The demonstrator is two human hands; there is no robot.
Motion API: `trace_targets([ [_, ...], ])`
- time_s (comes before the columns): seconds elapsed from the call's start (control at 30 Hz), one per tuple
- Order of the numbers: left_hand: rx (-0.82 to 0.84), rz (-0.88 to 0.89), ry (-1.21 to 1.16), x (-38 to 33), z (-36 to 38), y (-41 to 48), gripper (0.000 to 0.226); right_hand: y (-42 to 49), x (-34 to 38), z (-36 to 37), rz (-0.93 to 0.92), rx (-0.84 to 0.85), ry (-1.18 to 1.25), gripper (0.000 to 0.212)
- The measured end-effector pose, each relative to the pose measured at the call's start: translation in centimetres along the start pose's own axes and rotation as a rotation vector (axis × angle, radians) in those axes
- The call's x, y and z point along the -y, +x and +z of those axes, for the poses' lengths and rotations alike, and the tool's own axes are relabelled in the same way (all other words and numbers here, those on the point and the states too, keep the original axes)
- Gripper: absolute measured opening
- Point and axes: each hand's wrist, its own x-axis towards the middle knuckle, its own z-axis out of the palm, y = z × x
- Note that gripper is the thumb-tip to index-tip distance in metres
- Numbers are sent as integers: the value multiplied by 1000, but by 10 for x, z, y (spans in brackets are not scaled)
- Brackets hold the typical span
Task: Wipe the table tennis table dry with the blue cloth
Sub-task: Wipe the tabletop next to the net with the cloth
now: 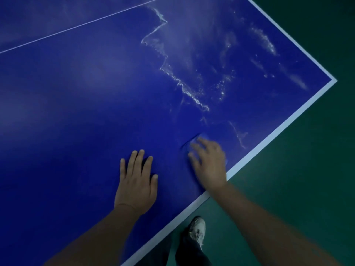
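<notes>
We see the table open and flat ahead, nothing standing on it. Only our own hands sit in the way: the left hand flat near the edge, the right hand just beside it. Water streaks lie beyond, clear to reach.

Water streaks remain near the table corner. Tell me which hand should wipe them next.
Right. The right hand presses on the blue cloth and lies nearer the water streaks. The left hand rests flat on the table, without the cloth.
</notes>
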Motion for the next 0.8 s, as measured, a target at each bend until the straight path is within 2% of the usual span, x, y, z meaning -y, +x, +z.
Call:
trace_targets([
  [0.1,3,5,21,-1,1,1,61,-56,40,13,-352,159,47,35],
  [0.17,11,2,30,-1,1,2,61,-41,33,12,-531,218,66,33],
  [0.2,16,1,33,-2,1,1,61,-22,21,13,-563,206,45,33],
  [0.23,20,-2,37,-1,1,2,61,3,8,13,-528,146,7,33],
  [0.27,26,-5,40,-1,1,2,61,30,-4,11,-396,82,-21,33],
  [0.37,35,-3,48,-1,1,2,62,91,-28,2,189,-8,-3,36],
  [0.4,33,1,48,-1,1,2,62,93,-23,3,257,-6,0,36],
  [0.43,31,8,41,-1,1,2,62,86,-14,4,235,-5,-23,37],
  [0.5,21,19,11,1,0,3,61,51,10,9,35,-22,-22,38],
  [0.6,12,10,-52,2,0,2,60,-20,42,18,-286,145,39,35],
  [0.7,7,-10,-107,2,-2,3,61,-1,36,18,-599,249,51,34],
  [0.77,10,-18,-106,2,-3,3,60,45,24,23,-593,200,4,33],
  [0.8,9,-27,-98,1,-3,3,60,72,18,22,-470,152,-19,34],
])
